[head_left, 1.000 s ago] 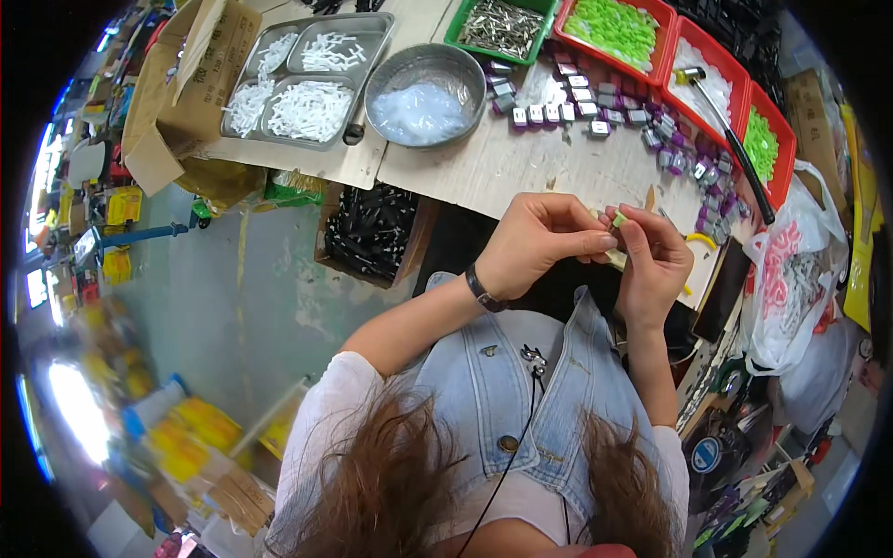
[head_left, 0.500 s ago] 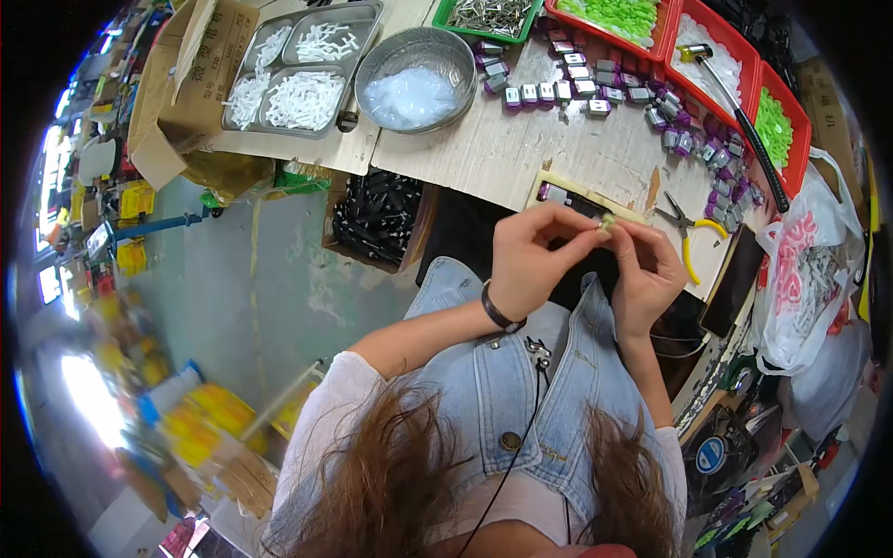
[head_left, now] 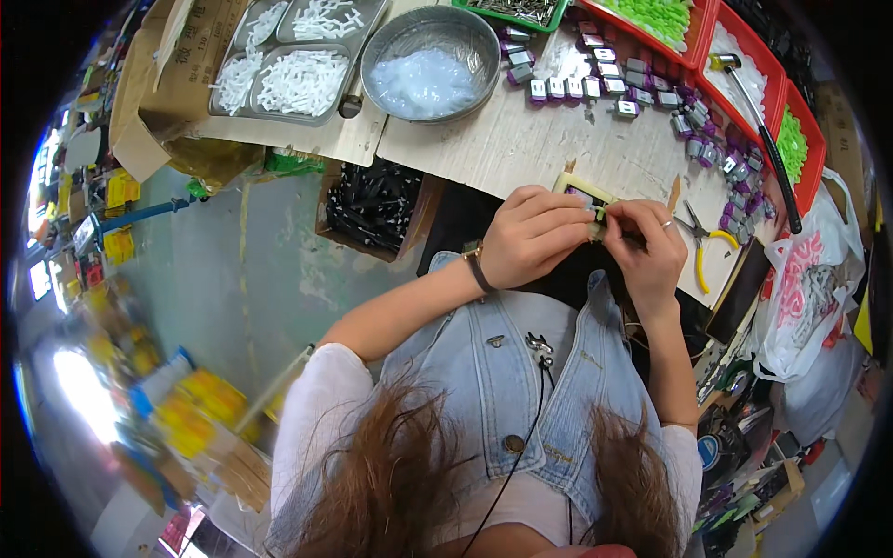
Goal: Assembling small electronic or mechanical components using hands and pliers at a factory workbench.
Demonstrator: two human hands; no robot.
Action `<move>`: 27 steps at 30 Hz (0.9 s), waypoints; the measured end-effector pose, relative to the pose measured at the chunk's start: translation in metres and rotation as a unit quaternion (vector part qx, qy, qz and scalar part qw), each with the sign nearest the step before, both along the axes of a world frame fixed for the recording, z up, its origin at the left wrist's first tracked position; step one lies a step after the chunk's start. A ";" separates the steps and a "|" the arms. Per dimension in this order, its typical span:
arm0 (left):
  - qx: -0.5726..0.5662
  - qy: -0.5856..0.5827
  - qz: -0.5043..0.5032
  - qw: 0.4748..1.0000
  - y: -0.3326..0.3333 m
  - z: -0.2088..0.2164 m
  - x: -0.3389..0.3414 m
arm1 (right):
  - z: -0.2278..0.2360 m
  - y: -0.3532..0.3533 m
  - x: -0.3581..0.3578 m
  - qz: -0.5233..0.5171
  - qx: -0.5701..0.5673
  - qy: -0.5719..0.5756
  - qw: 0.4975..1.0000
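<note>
My left hand [head_left: 541,240] and my right hand [head_left: 649,253] meet at the table's front edge, over a cream-coloured frame [head_left: 569,181] with a small grey-and-purple part in it. The thumb and fingers of my right hand pinch a tiny greenish piece [head_left: 599,215] against the frame. My left fingers are bent and pressed together beside it, and whatever they hold is hidden. Just right of my right hand lie pliers [head_left: 704,234] with yellow handles, their jaws apart.
Small grey-and-purple motors [head_left: 625,109] are scattered across the table. Behind them stand red trays [head_left: 707,37] of green and white parts, with a black-handled hammer [head_left: 767,149] across one. A metal bowl [head_left: 377,88] and a divided tray [head_left: 333,112] stand left. A box [head_left: 409,244] sits below.
Both hands have come down from holding the tiny piece up between their fingertips to the cream frame. My left fingers have closed closer together, and the view has shifted slightly.
</note>
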State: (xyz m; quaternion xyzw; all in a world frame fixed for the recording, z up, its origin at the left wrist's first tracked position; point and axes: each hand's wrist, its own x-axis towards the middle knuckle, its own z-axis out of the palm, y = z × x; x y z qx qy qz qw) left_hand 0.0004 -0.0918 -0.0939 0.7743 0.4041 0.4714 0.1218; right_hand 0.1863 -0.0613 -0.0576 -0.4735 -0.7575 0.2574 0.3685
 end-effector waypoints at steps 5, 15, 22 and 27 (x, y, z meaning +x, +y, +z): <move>0.006 0.037 -0.031 0.999 0.006 0.000 -0.007 | -0.001 0.002 -0.002 0.003 0.033 -0.044 0.998; -0.017 0.229 -0.067 0.971 0.010 0.041 -0.006 | 0.047 0.045 0.024 0.060 -0.100 -0.126 0.985; -0.135 0.128 -0.135 0.973 0.029 0.062 -0.011 | 0.025 0.220 0.101 -0.143 0.052 -0.325 0.933; -0.265 -0.160 -0.033 0.950 0.019 0.087 -0.006 | 0.024 0.232 0.086 -0.127 0.041 -0.383 0.914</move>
